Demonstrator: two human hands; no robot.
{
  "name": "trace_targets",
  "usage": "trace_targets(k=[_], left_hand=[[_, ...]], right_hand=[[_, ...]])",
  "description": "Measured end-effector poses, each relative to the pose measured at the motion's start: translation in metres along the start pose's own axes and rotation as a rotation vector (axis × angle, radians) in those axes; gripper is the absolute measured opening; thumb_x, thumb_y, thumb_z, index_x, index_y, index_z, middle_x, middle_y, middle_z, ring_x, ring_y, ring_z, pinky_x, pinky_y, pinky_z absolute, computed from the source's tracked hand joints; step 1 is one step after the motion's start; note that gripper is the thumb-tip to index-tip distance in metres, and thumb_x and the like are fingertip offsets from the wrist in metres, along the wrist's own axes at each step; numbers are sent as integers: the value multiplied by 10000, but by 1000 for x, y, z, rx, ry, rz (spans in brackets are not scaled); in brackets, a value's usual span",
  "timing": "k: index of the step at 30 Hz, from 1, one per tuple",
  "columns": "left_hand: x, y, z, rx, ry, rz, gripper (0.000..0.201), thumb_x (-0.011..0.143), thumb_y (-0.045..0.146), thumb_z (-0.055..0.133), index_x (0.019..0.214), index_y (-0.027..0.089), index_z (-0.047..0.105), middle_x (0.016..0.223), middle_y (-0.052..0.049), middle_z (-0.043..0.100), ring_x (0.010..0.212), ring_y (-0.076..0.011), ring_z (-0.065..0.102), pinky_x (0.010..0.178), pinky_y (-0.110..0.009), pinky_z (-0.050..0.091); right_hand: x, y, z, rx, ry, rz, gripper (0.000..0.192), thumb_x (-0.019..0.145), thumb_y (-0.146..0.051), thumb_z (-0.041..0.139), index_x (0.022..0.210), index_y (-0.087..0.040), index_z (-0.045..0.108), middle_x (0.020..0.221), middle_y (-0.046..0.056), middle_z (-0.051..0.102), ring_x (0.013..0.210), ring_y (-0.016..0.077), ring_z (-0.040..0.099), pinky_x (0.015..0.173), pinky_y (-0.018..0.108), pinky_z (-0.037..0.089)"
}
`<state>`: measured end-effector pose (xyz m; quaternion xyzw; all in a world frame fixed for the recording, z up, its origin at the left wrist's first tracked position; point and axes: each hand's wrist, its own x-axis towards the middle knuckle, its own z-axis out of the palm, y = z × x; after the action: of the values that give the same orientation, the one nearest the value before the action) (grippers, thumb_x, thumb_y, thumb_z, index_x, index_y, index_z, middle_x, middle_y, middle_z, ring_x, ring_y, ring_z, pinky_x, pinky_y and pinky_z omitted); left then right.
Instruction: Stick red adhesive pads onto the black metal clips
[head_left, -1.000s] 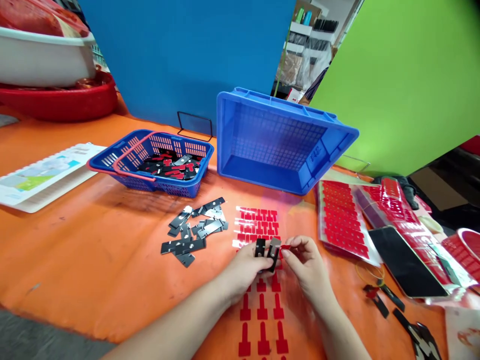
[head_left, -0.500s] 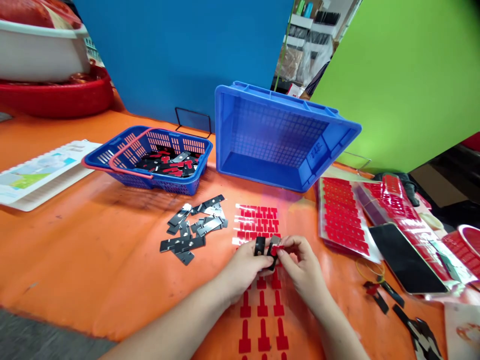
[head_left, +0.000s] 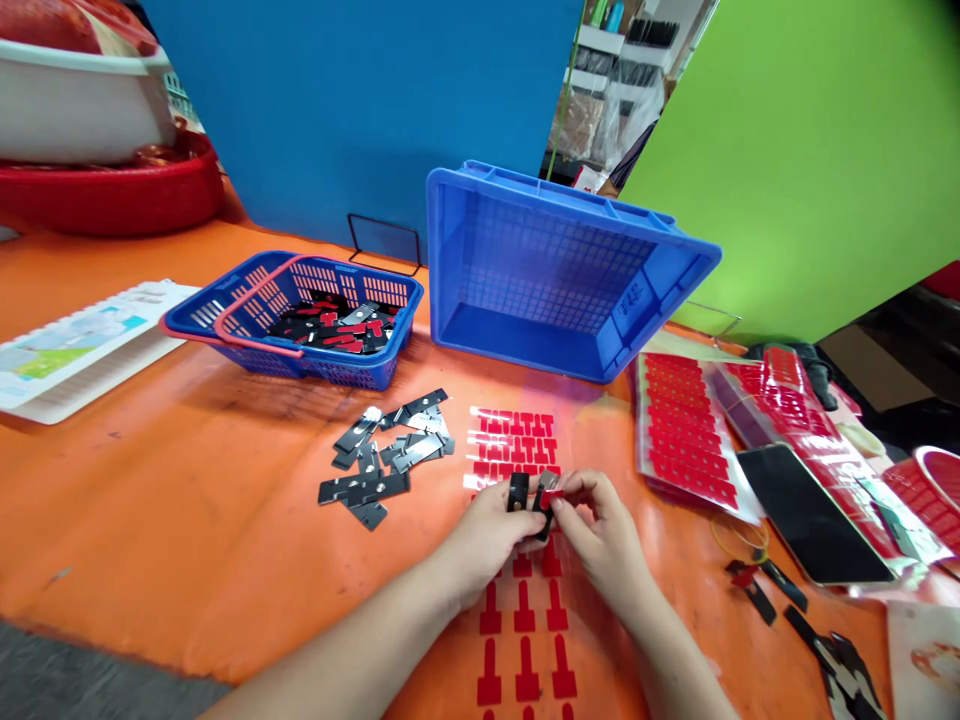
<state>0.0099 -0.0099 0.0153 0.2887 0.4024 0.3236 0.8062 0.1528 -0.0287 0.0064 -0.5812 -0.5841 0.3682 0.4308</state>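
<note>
My left hand is closed on a small black metal strip, held upright above the orange table. A second black band shows around or between its fingers; I cannot tell which. Between the thumb and fingers of my right hand is a small red sticker, pressed against the strip's upper part. Beneath both hands lies a clear sheet of red T-shaped stickers, partly covered by them. A loose pile of black and grey metal strips lies left of my hands.
A blue basket holding strips with red pieces stands behind the pile. Beside it a blue crate is tipped on its side. At right lie more red sticker sheets, a phone and several black strips.
Both hands stay in nearly the same place, the red sticker still against the black strip. The whole view has shifted very slightly.
</note>
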Motion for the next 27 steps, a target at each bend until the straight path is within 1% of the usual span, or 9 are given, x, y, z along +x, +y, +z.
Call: trace_targets(k=[5,9,13,17,22,27], left_hand=[[-1,2,1,11,-3,4,141,621,129,587,758,160,600,699,5,558,696,-117,516,678,-264,424],[-2,4,2,10,-9,4,137,622,123,580,752,158,602,683,10,548,671,-106,508,675,-262,421],[-3,5,2,-4,-14,2,191,618,116,577,800,157,615,702,-1,567,690,-115,519,680,-264,419],[-2,4,2,0,-15,0,188,626,114,574,803,161,614,726,-5,576,711,-118,525,682,-259,421],[-2,2,1,-4,-34,16,247,641,89,551,862,177,616,675,21,550,639,-85,500,662,-235,416],[-2,2,2,-6,-2,2,320,635,92,564,937,187,611,705,12,566,685,-106,520,664,-245,421]], right_hand=[[0,1,1,21,-3,-1,68,763,-216,509,828,-216,489,830,22,540,766,159,533,575,251,465],[0,1,1,17,-16,2,69,773,-211,501,838,-218,481,836,19,534,764,154,528,582,249,465],[0,2,1,-1,-8,-8,68,765,-207,509,828,-216,486,827,19,540,755,155,534,570,246,463],[0,2,1,-10,-10,-7,67,765,-200,504,827,-217,485,828,20,540,760,157,531,576,245,461],[0,0,2,-31,0,-16,67,761,-195,502,822,-218,489,820,18,546,752,156,533,581,244,451],[0,2,3,-92,12,-18,75,734,-194,532,799,-214,498,789,15,557,720,157,534,582,252,439]])
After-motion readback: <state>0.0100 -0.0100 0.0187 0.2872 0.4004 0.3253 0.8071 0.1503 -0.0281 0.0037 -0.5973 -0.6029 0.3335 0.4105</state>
